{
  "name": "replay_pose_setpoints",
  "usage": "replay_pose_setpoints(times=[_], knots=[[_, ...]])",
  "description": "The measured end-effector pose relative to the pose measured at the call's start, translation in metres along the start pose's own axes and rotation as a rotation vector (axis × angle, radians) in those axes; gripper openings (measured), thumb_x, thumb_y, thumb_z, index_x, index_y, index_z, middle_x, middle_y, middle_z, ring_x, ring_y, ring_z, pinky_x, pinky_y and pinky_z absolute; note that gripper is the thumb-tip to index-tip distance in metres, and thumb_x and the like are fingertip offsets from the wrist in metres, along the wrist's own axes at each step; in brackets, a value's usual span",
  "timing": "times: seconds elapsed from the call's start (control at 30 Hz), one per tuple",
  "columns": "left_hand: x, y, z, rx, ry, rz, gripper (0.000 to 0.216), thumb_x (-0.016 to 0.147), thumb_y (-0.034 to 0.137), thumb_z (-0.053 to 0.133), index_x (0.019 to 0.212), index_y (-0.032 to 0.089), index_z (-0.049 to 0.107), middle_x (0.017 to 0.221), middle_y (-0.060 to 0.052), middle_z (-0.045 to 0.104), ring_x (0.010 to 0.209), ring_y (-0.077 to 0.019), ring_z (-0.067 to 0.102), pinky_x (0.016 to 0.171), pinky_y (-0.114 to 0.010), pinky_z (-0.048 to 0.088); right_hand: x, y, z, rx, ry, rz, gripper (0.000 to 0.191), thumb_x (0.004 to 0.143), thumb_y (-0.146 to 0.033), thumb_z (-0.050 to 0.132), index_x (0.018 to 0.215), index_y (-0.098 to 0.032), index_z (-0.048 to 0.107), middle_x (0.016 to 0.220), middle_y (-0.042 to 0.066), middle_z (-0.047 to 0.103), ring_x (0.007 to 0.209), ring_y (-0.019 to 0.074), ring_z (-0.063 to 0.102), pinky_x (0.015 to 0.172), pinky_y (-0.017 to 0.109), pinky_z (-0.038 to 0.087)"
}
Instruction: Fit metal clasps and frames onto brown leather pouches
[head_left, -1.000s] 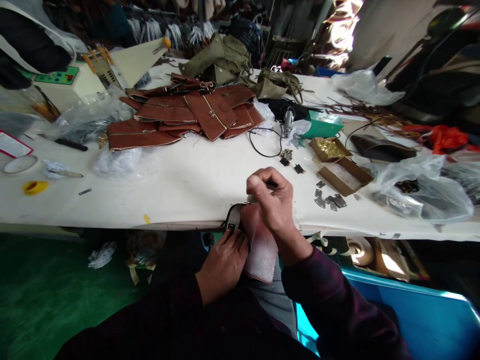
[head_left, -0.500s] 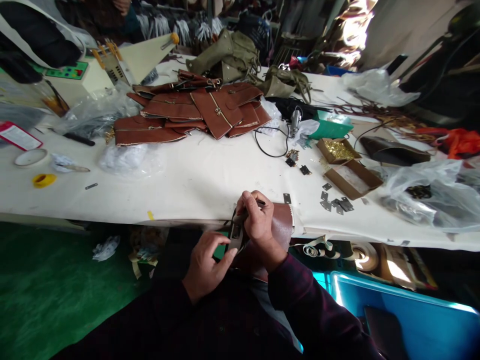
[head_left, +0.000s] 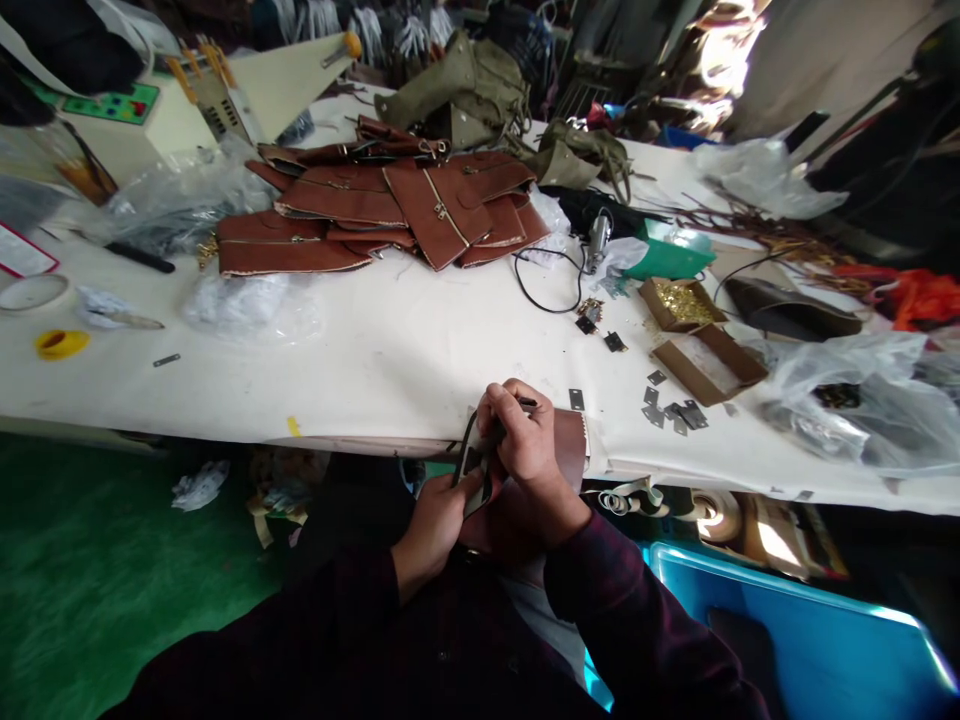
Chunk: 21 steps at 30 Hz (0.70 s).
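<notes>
At the front edge of the table, a brown leather piece (head_left: 571, 440) rests partly under my right hand and hangs down toward my lap. My right hand (head_left: 525, 440) is closed, thumb and fingers pinched on the upper end of a dark-edged strip (head_left: 466, 448) at the leather's left side. Lower on the same strip, my left hand (head_left: 439, 520) is closed with its thumb on top. What lies inside the right fingers is hidden. A small dark metal plate (head_left: 576, 399) lies on the table just beyond the leather.
Brown leather bags (head_left: 345, 215) are piled at the back, beside olive bags (head_left: 480, 95). To the right are loose metal plates (head_left: 679, 415), a box of gold-coloured fittings (head_left: 679, 303) and a plastic bag (head_left: 862, 410). A blue bin (head_left: 825, 600) stands below the table.
My left hand has closed from spread fingers onto the strip, its thumb moving up. My right hand keeps its pinch. The view has shifted slightly.
</notes>
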<state>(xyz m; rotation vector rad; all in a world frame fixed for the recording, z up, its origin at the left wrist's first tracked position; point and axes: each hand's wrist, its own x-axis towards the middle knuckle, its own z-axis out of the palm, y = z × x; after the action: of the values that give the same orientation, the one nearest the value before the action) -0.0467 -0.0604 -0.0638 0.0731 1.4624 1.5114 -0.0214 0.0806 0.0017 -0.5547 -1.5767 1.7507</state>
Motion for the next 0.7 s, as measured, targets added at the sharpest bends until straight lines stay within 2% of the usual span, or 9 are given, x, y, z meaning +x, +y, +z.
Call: replay_pose_setpoints(times=[0.27,0.7], knots=[[-0.001,0.005,0.004,-0.136,0.012,-0.080,0.061,0.061,0.069,0.093,0.080,0.013,0.078,0.077,-0.007,0.076,0.073,-0.0223,0.066,0.069,-0.031,0.046,0.006,0.012,-0.003,0.156,0.159,0.063,0.045,0.099,-0.049,0.070,0.067,-0.024,0.050,0.055,-0.004,0.055,0.049,0.0135,0.050,0.052,0.029,0.045],[0.000,0.016,0.006,-0.168,0.016,-0.134,0.058,0.055,0.063,0.098,0.075,0.013,0.077,0.073,-0.007,0.076,0.070,-0.0204,0.064,0.066,-0.029,0.043,0.016,0.014,-0.003,0.268,0.215,0.117,0.042,0.095,-0.044,0.072,0.065,-0.024,0.049,0.054,-0.005,0.052,0.046,0.0121,0.049,0.048,0.027,0.043]])
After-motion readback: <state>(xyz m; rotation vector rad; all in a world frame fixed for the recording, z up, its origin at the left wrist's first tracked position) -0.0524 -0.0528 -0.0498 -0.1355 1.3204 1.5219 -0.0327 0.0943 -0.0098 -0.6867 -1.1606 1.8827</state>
